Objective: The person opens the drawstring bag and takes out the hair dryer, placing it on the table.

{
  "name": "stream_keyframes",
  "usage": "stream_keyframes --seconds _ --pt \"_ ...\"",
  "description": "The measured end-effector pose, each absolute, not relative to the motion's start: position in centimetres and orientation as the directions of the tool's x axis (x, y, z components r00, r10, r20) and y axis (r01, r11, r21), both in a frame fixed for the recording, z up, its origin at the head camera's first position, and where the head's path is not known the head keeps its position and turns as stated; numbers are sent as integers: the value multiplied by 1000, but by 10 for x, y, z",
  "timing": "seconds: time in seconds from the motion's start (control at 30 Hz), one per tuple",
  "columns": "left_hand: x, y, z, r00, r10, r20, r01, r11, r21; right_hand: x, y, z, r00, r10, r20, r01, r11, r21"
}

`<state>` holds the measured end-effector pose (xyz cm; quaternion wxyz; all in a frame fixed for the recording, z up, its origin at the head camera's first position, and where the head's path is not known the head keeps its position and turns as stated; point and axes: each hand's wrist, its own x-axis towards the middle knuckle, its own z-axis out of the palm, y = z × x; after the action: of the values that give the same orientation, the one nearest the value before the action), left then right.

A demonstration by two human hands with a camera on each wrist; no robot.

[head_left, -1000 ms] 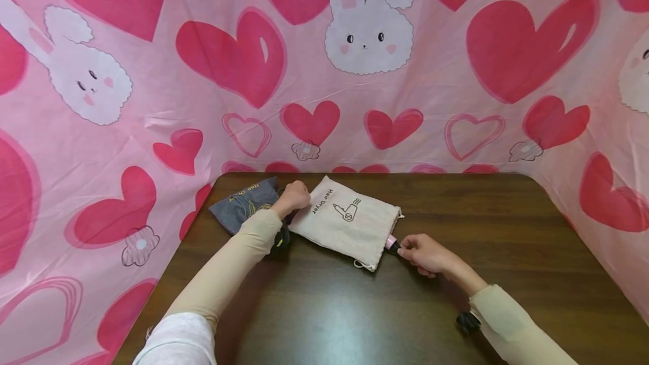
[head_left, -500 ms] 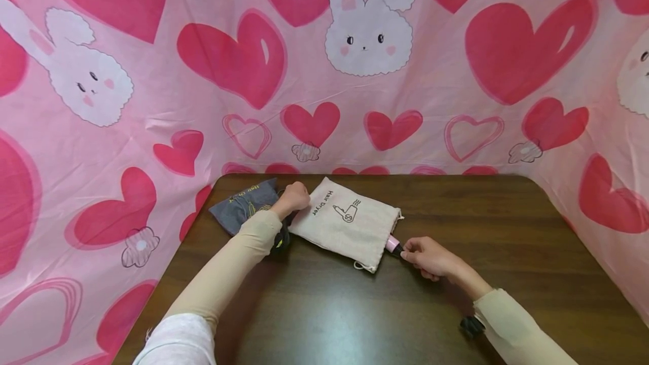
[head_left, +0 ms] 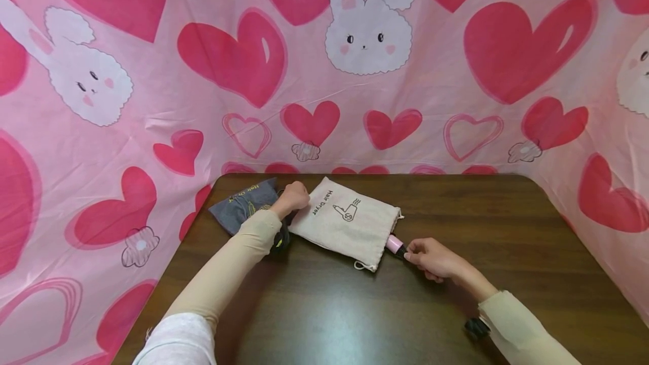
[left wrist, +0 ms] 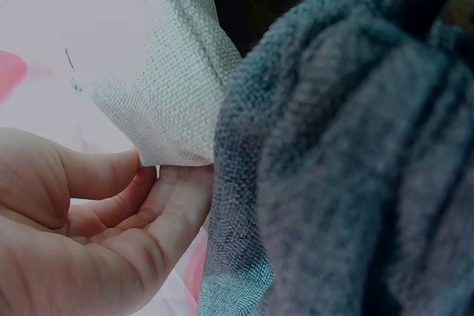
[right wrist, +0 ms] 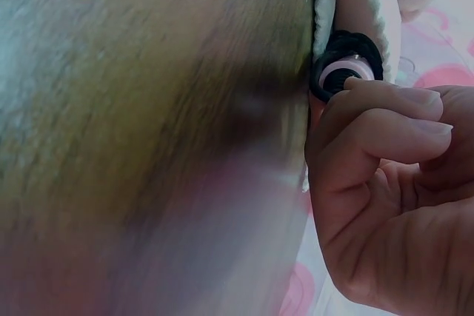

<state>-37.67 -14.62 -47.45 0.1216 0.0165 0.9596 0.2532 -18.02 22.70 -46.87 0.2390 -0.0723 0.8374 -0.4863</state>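
A cream cloth drawstring bag (head_left: 350, 221), printed "Hair Dryer", lies flat on the table. My left hand (head_left: 293, 198) pinches its closed end; in the left wrist view the thumb and fingers (left wrist: 174, 197) hold a corner of the cloth. Out of the bag's mouth sticks a pink handle (head_left: 393, 243) with a black end. My right hand (head_left: 431, 258) pinches that black end between thumb and fingertips. The right wrist view shows a black cord (right wrist: 363, 46) looped around the handle at the bag's opening. Whatever else is in the bag stays hidden by the cloth.
Left of the cream bag lies a dark grey drawstring bag (head_left: 235, 210) with yellow "Hair Dryer" print, partly behind my left hand and forearm. The brown wooden table (head_left: 329, 308) meets a pink heart-and-bunny cloth backdrop (head_left: 426, 89) at its back and sides.
My right hand has moved slightly right and toward me, and more of the pink handle shows outside the bag. The left hand and both bags have stayed in place.
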Motion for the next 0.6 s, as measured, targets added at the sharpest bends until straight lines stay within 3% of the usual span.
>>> stream_keyframes --seconds 0.17,0.33,0.6 --pt "-398 -156 -503 -972 119 -201 -1 858 514 -176 229 -467 -873 -360 -329 116 502 -857" --pt "-401 -158 -507 -973 131 -191 9 847 532 -172 231 -466 -878 -359 -318 110 496 -862" --pt "-343 -138 -442 -973 107 -206 -16 854 519 -173 229 -464 -900 -330 -284 49 569 -821"
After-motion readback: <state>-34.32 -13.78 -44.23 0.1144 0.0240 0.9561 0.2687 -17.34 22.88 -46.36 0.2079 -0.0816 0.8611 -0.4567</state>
